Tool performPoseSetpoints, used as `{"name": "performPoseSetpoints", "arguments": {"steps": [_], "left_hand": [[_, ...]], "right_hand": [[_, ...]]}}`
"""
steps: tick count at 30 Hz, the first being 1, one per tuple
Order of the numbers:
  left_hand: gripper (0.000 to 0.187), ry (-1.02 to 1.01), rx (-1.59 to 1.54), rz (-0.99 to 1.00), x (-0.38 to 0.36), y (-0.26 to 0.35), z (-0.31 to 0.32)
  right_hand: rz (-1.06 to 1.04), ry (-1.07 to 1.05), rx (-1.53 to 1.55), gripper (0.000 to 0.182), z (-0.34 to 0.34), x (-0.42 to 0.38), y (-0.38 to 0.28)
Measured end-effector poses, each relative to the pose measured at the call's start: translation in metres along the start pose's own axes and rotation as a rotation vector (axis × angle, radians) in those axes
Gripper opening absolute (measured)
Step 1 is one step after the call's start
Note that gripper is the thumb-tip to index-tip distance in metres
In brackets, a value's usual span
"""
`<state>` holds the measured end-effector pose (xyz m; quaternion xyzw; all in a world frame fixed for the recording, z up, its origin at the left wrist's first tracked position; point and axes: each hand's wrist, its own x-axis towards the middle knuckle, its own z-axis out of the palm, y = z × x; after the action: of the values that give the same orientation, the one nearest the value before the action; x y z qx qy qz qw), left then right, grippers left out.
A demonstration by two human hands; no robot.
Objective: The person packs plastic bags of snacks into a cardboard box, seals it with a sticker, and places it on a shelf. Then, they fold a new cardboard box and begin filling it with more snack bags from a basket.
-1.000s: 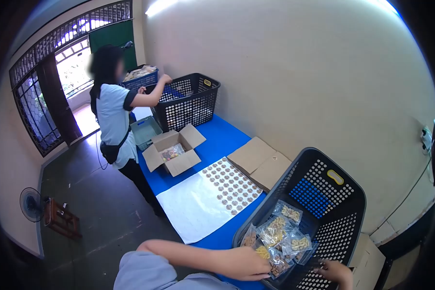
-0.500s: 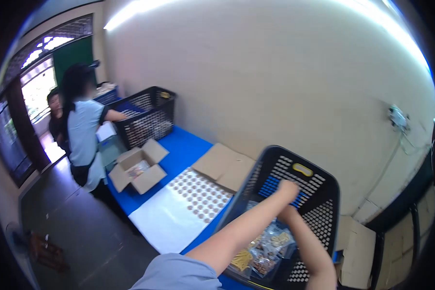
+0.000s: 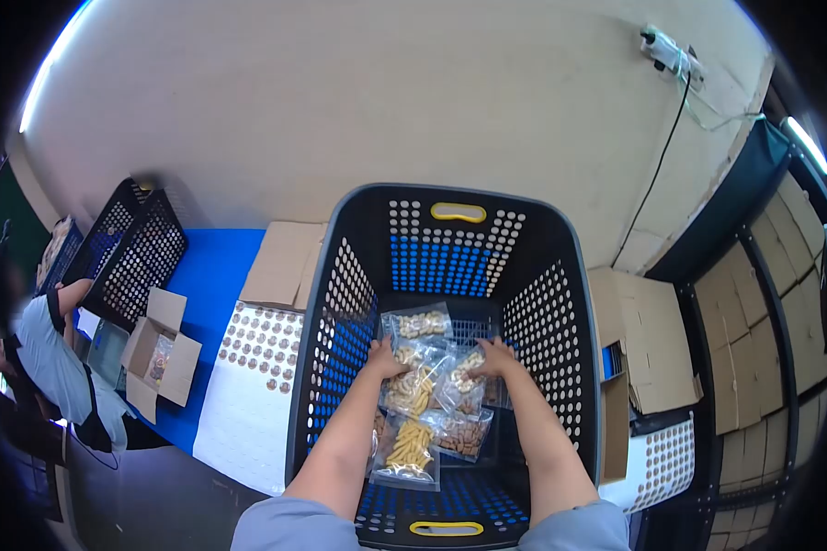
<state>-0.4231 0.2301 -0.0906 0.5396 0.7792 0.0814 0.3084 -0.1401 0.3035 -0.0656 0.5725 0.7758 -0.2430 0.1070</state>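
Observation:
A deep black laundry-style basket (image 3: 574, 275) with perforated walls stands in front of me, and both my arms reach down into it. Inside lie several clear packets: a packet of yellow stick-shaped snacks (image 3: 410, 450), a packet of brown nut-like pieces (image 3: 462, 435) and a packet of pale curved pieces (image 3: 420, 323). My left hand (image 3: 388, 360) touches the left side of the pile, fingers apart. On the opposite side my right hand (image 3: 492, 359) rests spread on a packet of pale pieces (image 3: 459, 378). Some fingertips are hidden among the packets.
Left of the basket, a sheet of round stickers (image 3: 265, 335) lies on a blue table (image 3: 213, 266) beside flat cardboard (image 3: 285, 262). Farther left are an open carton (image 3: 186, 367), another black basket (image 3: 161, 239) and a person (image 3: 60, 367). Cardboard boxes (image 3: 657, 340) stand at right.
My view has swung right and down over the basket. My hands, crossing near its far wall before, are now apart and lower, on either side of the packets.

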Motion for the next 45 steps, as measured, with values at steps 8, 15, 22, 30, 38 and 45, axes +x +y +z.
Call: {"name": "performPoseSetpoints", "arguments": {"steps": [8, 15, 22, 30, 38, 45], "left_hand": [[0.108, -0.368, -0.219, 0.029, 0.006, -0.004, -0.017], [0.042, -0.435, -1.594, 0.101, 0.017, 0.006, -0.035], [0.047, -0.331, -1.714, 0.065, 0.008, 0.034, -0.062], [0.066, -0.45, -1.764, 0.217, 0.011, 0.058, -0.063], [0.078, -0.327, -1.577, 0.465, -0.023, 0.144, -0.144], [0.086, -0.411, -1.55, 0.899, -0.102, 0.2, -0.259]], "right_hand": [[0.026, -0.267, 0.197, 0.108, -0.025, 0.021, -0.008], [-0.06, 0.279, 0.56, 0.083, -0.102, 0.008, -0.016], [-0.105, 0.507, 1.0, 0.057, -0.135, -0.002, -0.031], [-0.088, 0.343, 1.646, 0.044, -0.151, -0.021, -0.056], [-0.445, 0.2, 1.743, 0.02, -0.17, 0.011, -0.064], [-0.612, 0.28, 1.69, 0.031, -0.249, -0.032, -0.12]]}}
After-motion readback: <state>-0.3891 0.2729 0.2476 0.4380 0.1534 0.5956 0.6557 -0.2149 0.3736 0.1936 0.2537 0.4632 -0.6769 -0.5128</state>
